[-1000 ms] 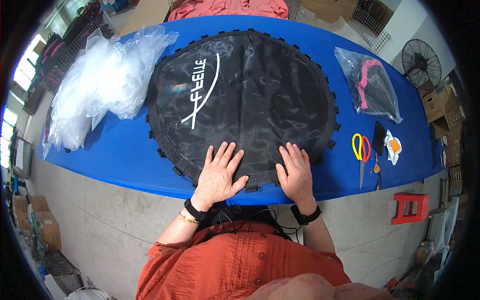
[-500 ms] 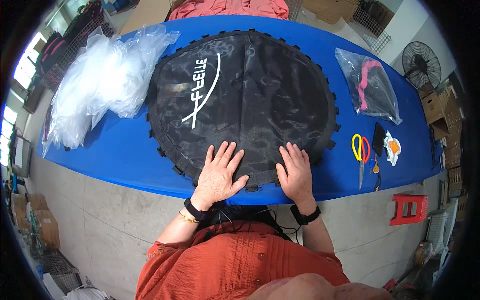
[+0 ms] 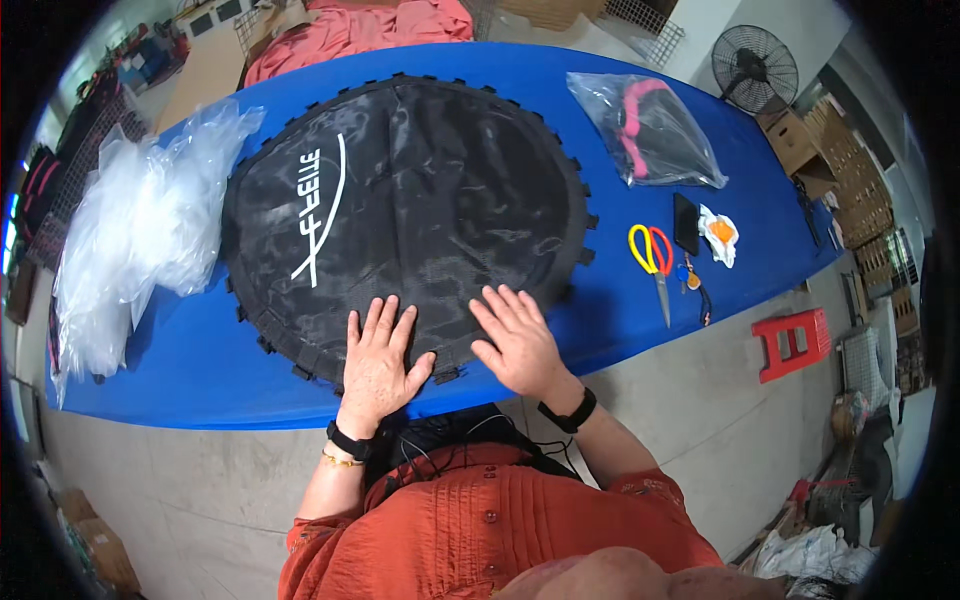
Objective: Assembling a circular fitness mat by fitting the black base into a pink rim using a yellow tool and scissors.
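A round black trampoline mat (image 3: 470,200) lies flat on the blue-covered table (image 3: 190,385). Short tabs run along its rim, and white lettering is on its left half. My left hand (image 3: 378,362) rests palm down on the near edge, fingers spread and thumb out toward the right. To its right, my right hand (image 3: 520,342) also lies flat over the near edge, fingers stretched and slanting to the left. Neither hand grips anything. Beneath both palms, part of the rim is hidden.
At the left is a heap of clear plastic bags (image 3: 150,230). To the right are a bag with a black and pink item (image 3: 650,135), scissors (image 3: 655,265), a dark flat phone-like object (image 3: 686,222), crumpled white wrapping (image 3: 719,238) and keys (image 3: 692,282). A red stool (image 3: 792,345) stands beyond the edge.
The view has swung right, so the table's things sit farther left in the picture. My right hand now slants more to the left on the mat; my left hand stays at the near edge.
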`<control>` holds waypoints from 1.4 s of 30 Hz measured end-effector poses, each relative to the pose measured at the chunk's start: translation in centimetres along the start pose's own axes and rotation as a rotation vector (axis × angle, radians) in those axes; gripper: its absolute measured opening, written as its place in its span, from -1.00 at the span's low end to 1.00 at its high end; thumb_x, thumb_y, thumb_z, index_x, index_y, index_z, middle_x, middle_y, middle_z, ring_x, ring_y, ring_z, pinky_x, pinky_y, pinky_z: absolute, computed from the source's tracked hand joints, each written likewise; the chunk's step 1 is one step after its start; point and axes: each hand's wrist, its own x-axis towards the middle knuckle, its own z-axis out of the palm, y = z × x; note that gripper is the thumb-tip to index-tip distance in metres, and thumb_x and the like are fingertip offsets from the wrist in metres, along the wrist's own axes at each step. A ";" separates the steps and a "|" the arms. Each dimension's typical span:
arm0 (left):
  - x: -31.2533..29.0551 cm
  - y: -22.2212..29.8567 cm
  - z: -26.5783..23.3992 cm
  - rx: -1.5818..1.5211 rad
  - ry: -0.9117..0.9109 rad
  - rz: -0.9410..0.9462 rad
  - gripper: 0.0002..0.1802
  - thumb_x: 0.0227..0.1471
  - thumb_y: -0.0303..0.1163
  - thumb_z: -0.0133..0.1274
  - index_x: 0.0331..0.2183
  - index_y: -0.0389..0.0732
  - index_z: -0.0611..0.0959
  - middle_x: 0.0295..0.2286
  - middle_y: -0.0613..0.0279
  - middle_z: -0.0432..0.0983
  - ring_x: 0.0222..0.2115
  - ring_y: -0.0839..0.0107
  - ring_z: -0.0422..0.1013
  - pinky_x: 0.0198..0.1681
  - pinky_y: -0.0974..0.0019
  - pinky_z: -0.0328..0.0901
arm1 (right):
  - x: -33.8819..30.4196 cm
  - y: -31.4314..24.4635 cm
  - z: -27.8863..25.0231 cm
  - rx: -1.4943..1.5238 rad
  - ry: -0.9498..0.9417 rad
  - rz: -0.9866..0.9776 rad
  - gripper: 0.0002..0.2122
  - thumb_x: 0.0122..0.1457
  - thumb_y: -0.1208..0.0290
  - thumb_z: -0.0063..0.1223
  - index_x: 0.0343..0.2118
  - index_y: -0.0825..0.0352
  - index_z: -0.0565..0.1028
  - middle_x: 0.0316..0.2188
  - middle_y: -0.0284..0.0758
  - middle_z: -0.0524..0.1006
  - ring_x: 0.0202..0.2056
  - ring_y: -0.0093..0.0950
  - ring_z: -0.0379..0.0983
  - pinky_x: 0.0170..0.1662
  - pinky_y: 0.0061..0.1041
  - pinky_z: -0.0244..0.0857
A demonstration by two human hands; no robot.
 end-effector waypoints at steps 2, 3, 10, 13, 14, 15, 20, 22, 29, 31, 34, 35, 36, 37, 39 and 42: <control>-0.1 -0.1 0.1 0.000 0.002 0.004 -0.19 0.19 0.10 0.16 0.33 -0.14 0.48 0.36 -0.10 0.29 0.42 -0.09 0.14 0.48 -0.32 -0.08 | -0.4 -0.6 -0.4 -0.001 -0.030 -0.018 -0.38 0.29 0.04 0.21 0.29 0.37 0.49 0.32 0.02 0.44 0.35 0.04 0.32 0.44 0.06 0.08; -0.1 -0.1 0.1 0.003 0.001 0.001 -0.19 0.20 0.11 0.15 0.33 -0.14 0.48 0.36 -0.10 0.29 0.42 -0.09 0.14 0.48 -0.33 -0.09 | -0.5 -1.1 -0.7 0.025 -0.051 -0.033 -0.34 0.28 -0.01 0.22 0.31 0.37 0.46 0.33 0.02 0.43 0.36 0.04 0.30 0.45 0.06 0.06; -0.3 -0.2 0.1 0.015 -0.024 -0.020 -0.20 0.25 0.13 0.10 0.34 -0.15 0.48 0.37 -0.13 0.27 0.43 -0.10 0.12 0.48 -0.31 -0.09 | -1.0 -1.1 -0.6 0.052 -0.111 -0.035 -0.25 0.23 -0.09 0.27 0.34 0.36 0.43 0.36 -0.02 0.40 0.40 0.03 0.25 0.47 0.04 0.03; -0.3 -0.3 0.3 -0.011 -0.026 -0.009 -0.19 0.26 0.14 0.11 0.35 -0.15 0.46 0.37 -0.13 0.27 0.43 -0.10 0.12 0.48 -0.30 -0.09 | -1.2 -1.1 -0.9 0.064 -0.123 -0.026 -0.30 0.25 -0.05 0.26 0.32 0.36 0.46 0.35 -0.05 0.43 0.39 0.02 0.27 0.46 0.03 0.04; -0.3 -0.3 0.3 -0.017 -0.022 -0.008 -0.19 0.25 0.14 0.12 0.34 -0.15 0.47 0.37 -0.13 0.27 0.43 -0.10 0.12 0.48 -0.30 -0.09 | -1.1 -1.1 -1.1 0.074 -0.128 -0.026 -0.31 0.26 -0.04 0.26 0.31 0.36 0.47 0.34 -0.05 0.45 0.39 0.02 0.27 0.46 0.02 0.04; -0.4 -0.3 0.2 -0.033 -0.027 -0.015 -0.19 0.25 0.14 0.13 0.34 -0.16 0.47 0.37 -0.14 0.27 0.43 -0.10 0.12 0.48 -0.30 -0.09 | -1.1 -1.2 -1.3 0.098 -0.124 -0.023 -0.36 0.27 0.01 0.26 0.30 0.35 0.49 0.32 -0.06 0.47 0.38 0.00 0.29 0.46 0.01 0.05; -1.1 0.6 0.1 -0.075 -0.058 -0.017 -0.14 0.24 0.17 0.14 0.35 -0.19 0.45 0.38 -0.16 0.24 0.45 -0.13 0.08 0.49 -0.31 -0.11 | -1.8 -0.9 -1.9 0.127 -0.148 -0.040 -0.43 0.27 0.13 0.28 0.27 0.32 0.52 0.30 -0.12 0.50 0.35 -0.02 0.33 0.44 0.01 0.09; -1.8 1.3 0.0 -0.087 -0.085 -0.007 -0.13 0.27 0.20 0.08 0.37 -0.20 0.41 0.40 -0.18 0.18 0.46 -0.14 0.03 0.48 -0.33 -0.12 | -2.7 -0.8 -2.3 0.070 -0.134 -0.059 -0.44 0.22 0.17 0.31 0.25 0.31 0.53 0.28 -0.14 0.51 0.34 -0.04 0.34 0.42 0.00 0.11; -3.1 -0.7 -0.7 -0.197 -0.176 0.129 -0.17 0.34 0.18 0.03 0.38 -0.19 0.39 0.39 -0.18 0.20 0.44 -0.15 0.08 0.47 -0.32 -0.05 | -5.0 0.8 -3.4 0.010 -0.201 -0.051 -0.46 0.19 0.44 0.27 0.27 0.15 0.52 0.29 -0.29 0.50 0.34 -0.15 0.34 0.44 -0.02 0.12; -3.0 -2.3 -2.4 -0.004 -0.207 0.031 -0.15 0.30 0.20 0.06 0.39 -0.13 0.39 0.40 -0.14 0.20 0.43 -0.16 0.09 0.47 -0.35 -0.05 | -5.4 1.2 -4.1 0.025 -0.198 -0.023 -0.44 0.15 0.55 0.25 0.27 0.16 0.52 0.29 -0.28 0.50 0.33 -0.14 0.35 0.43 0.03 0.12; -3.0 -5.3 -4.1 0.171 -0.249 -0.143 -0.10 0.27 0.28 0.04 0.42 -0.04 0.35 0.42 -0.08 0.17 0.44 -0.20 0.04 0.44 -0.47 -0.08 | -6.0 1.9 -5.4 0.015 -0.176 0.041 -0.43 0.14 0.63 0.21 0.26 0.18 0.53 0.27 -0.27 0.52 0.32 -0.10 0.37 0.43 0.06 0.11; -3.3 -6.1 -4.3 0.158 -0.227 -0.185 -0.10 0.26 0.29 0.04 0.42 -0.03 0.35 0.42 -0.08 0.17 0.44 -0.20 0.05 0.43 -0.48 -0.09 | -6.0 1.8 -5.8 0.034 -0.162 0.071 -0.43 0.12 0.67 0.19 0.24 0.20 0.54 0.25 -0.25 0.54 0.31 -0.07 0.38 0.44 0.07 0.09; -3.7 -6.8 -4.4 0.143 -0.204 -0.225 -0.09 0.26 0.30 0.04 0.43 -0.02 0.34 0.42 -0.08 0.16 0.44 -0.20 0.05 0.43 -0.50 -0.10 | -6.0 1.7 -5.8 0.034 -0.162 0.075 -0.43 0.12 0.67 0.19 0.24 0.20 0.54 0.25 -0.25 0.54 0.31 -0.07 0.38 0.44 0.07 0.09; -3.6 -7.4 -4.1 0.124 -0.197 -0.188 -0.10 0.26 0.27 0.06 0.43 -0.01 0.34 0.43 -0.08 0.15 0.44 -0.19 0.05 0.43 -0.50 -0.11 | -6.3 1.7 -5.7 0.020 -0.153 0.085 -0.45 0.13 0.66 0.18 0.24 0.20 0.54 0.25 -0.24 0.54 0.31 -0.08 0.38 0.43 0.07 0.10; -3.7 -7.5 -3.3 0.151 -0.151 -0.180 -0.12 0.26 0.23 0.08 0.42 -0.02 0.35 0.43 -0.09 0.16 0.44 -0.19 0.05 0.43 -0.49 -0.11 | -6.6 1.9 -5.4 -0.014 -0.131 0.120 -0.46 0.15 0.65 0.17 0.24 0.19 0.54 0.25 -0.24 0.54 0.30 -0.08 0.39 0.42 0.07 0.11; -3.7 -6.0 -3.1 0.206 -0.080 -0.221 -0.22 0.29 0.05 0.12 0.38 -0.11 0.41 0.40 -0.13 0.21 0.43 -0.18 0.08 0.43 -0.44 -0.11 | -6.7 2.7 -4.0 -0.030 -0.106 0.043 -0.48 0.22 0.58 0.12 0.27 0.14 0.52 0.27 -0.26 0.52 0.30 -0.11 0.39 0.39 0.03 0.14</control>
